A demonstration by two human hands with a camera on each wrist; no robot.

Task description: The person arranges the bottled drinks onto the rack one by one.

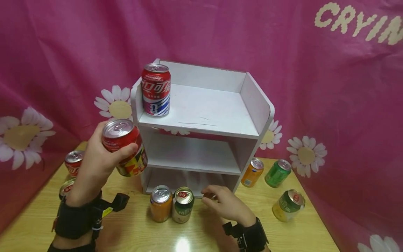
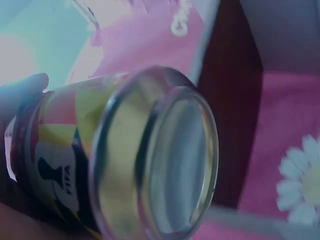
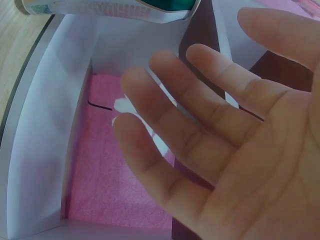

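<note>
My left hand (image 1: 102, 154) grips a red soda can (image 1: 121, 140) in the air, left of the white shelf unit. Its lower part is yellow and patterned, and the left wrist view shows its metal base (image 2: 182, 165). Beside the lowest shelf is my right hand (image 1: 225, 203), with nothing in it; its fingers (image 3: 170, 115) are loosely bent. Just left of that hand, an orange can (image 1: 161, 206) and a green-and-white can (image 1: 182, 206) stand side by side before the unit. Another red soda can (image 1: 156, 91) stands upright at the left end of the top shelf.
The white shelf unit (image 1: 204, 105) has three levels with raised sides. At the right of the table (image 1: 132, 224) stand an orange can (image 1: 253, 173), a green can (image 1: 277, 174) and a green-yellow can (image 1: 288, 206). A red can (image 1: 73, 162) is behind my left forearm. Pink cloth (image 1: 201, 31) hangs around.
</note>
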